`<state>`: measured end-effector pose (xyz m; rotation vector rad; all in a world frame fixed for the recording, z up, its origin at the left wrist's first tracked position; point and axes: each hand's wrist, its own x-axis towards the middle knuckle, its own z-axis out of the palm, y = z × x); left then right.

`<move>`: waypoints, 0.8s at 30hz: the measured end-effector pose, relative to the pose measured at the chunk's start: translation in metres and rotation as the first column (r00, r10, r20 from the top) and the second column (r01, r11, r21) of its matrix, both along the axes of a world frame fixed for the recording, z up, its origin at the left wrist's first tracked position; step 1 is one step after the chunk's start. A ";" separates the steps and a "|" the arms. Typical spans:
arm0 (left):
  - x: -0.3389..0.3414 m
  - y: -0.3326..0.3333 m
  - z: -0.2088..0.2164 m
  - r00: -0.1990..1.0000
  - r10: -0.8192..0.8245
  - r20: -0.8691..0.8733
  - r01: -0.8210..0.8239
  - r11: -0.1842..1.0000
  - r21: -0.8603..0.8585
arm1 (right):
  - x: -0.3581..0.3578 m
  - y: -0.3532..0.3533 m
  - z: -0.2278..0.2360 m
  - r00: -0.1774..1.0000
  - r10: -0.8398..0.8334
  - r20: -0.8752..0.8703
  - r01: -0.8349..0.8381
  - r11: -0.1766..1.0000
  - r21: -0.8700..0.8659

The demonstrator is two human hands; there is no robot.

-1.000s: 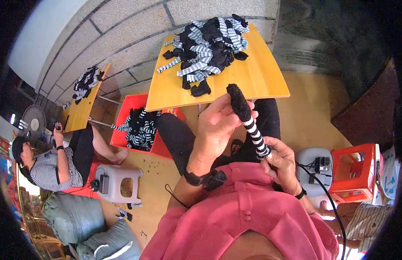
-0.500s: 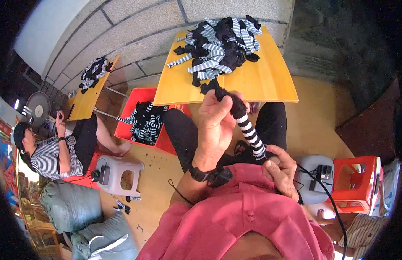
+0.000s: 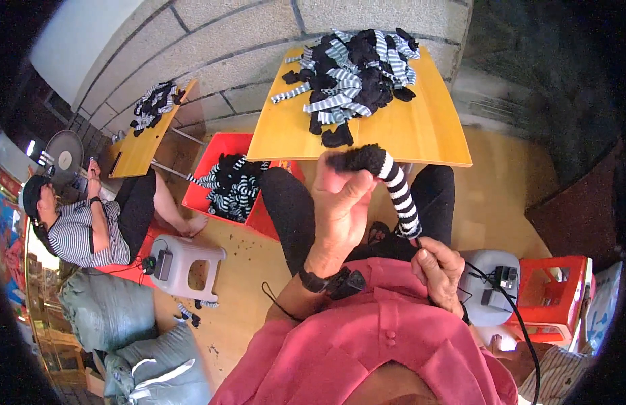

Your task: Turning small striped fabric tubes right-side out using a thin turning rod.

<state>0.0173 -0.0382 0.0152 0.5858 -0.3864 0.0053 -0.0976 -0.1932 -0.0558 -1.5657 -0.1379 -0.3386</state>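
A sock-like knitted tube (image 3: 401,199), black at the top and striped black and white below, stands tilted over my lap. My left hand (image 3: 341,209) has its thumb against the black end; its fingertips are blurred behind the knit. At the striped lower end, my right hand (image 3: 440,266) pinches a thin dark stick-like piece, most of it hidden by the fingers. A pile of similar striped and black knitted pieces (image 3: 353,84) covers the far part of the yellow wooden table (image 3: 421,135). One black piece (image 3: 336,136) lies nearer its front edge.
Left of my knees, a red bin (image 3: 249,223) holds many striped knitted pieces. Grey stools (image 3: 185,253) stand on both sides, the right one carrying a small device with a black cable (image 3: 522,324). A person in a striped shirt (image 3: 87,233) sits at another table. Stuffed sacks (image 3: 107,310) lie lower left.
My left fingers have shifted at the black end, which now leans to the right. My right hand has moved slightly down, away from the striped end, showing the thin dark piece there.
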 end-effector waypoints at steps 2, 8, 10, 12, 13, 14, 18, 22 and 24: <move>0.001 0.006 0.004 0.995 -0.069 0.077 0.064 0.995 0.075 | -0.002 0.000 0.002 1.000 0.000 0.009 0.000 1.000 -0.011; 0.000 0.012 -0.002 0.956 -0.283 -0.072 0.277 0.957 -0.086 | -0.005 0.001 -0.002 0.998 -0.049 0.032 0.052 0.991 -0.123; -0.002 0.011 -0.001 0.973 -0.226 -0.048 0.223 0.973 -0.061 | -0.004 0.003 0.000 0.987 -0.096 0.131 0.124 0.967 -0.221; -0.002 0.009 0.000 0.982 -0.188 -0.035 0.187 0.982 -0.031 | -0.003 0.003 0.001 0.986 -0.092 0.139 0.125 0.961 -0.246; -0.002 0.009 0.001 0.988 -0.153 -0.021 0.153 0.988 -0.002 | -0.003 0.003 0.002 0.985 -0.092 0.148 0.130 0.953 -0.272; -0.002 0.010 0.001 0.988 -0.150 -0.020 0.150 0.989 -0.001 | -0.003 0.004 0.003 0.985 -0.089 0.149 0.127 0.954 -0.271; -0.004 0.015 0.008 0.972 -0.233 -0.018 0.233 0.972 0.017 | -0.002 0.002 0.003 0.981 -0.111 0.157 0.153 0.946 -0.286; 0.000 0.015 0.012 0.935 -0.354 0.018 0.354 0.935 -0.027 | -0.003 0.002 0.005 0.984 -0.096 0.147 0.135 0.950 -0.282; -0.004 0.006 0.009 0.954 -0.299 -0.016 0.299 0.954 0.007 | -0.002 0.001 0.005 0.990 -0.077 0.122 0.107 0.958 -0.267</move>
